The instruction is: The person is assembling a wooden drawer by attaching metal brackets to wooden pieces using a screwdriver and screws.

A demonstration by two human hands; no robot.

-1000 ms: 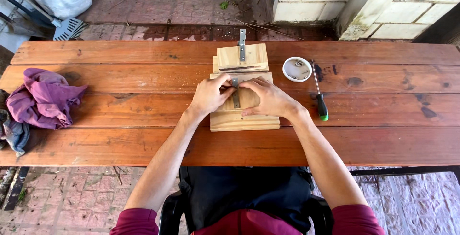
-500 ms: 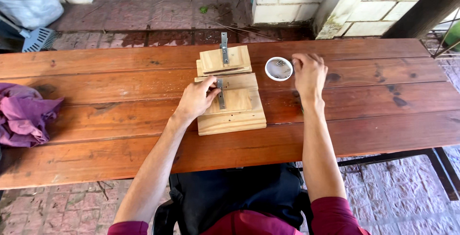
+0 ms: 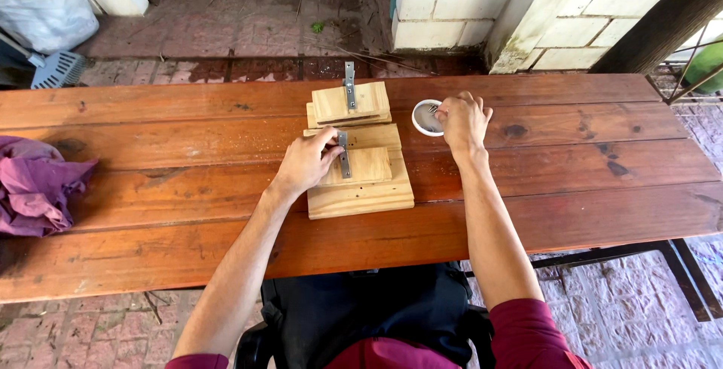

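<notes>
Where both hands lay together on the wooden blocks a second ago, they have now split up — the right hand [image 3: 463,120] has gone over to the small white dish [image 3: 426,117] just right of the blocks, its fingers bunched down into the dish as if pinching at the small dark bits inside; whether anything is actually caught between them cannot be told. The left hand [image 3: 305,162] remains on the near pine block [image 3: 361,177], thumb and fingers pressed around the short metal strip [image 3: 343,154] that lies along the block's top, holding it in place rather than lifting it. A second block [image 3: 351,103] with its own metal strip sits just beyond, untouched. The strip is positioned but looks unfastened, pinned only by the hand. A purple cloth [image 3: 38,188] lies well apart at the left end of the counter [image 3: 565,181].
</notes>
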